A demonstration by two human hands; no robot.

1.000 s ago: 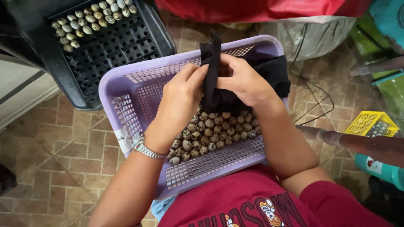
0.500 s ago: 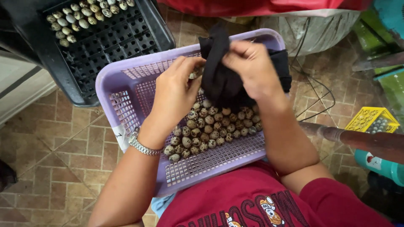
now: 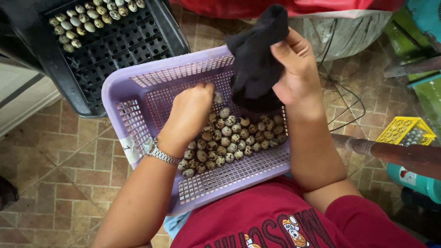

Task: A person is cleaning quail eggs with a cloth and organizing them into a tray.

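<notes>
Over the lavender basket (image 3: 138, 119), the left hand (image 3: 190, 112) is reaching down with fingers curled onto the speckled eggs (image 3: 229, 138), while the right hand (image 3: 296, 69) is gripping a black cloth (image 3: 255, 55) above the basket's far right side.

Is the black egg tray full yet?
No, mostly empty. The black egg tray has speckled eggs only along its far rows; the nearer cells show bare.

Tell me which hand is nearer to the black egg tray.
Left. The left hand is down in the purple basket, which sits beside the black egg tray. The right hand holds a black cloth farther to the right.
</notes>
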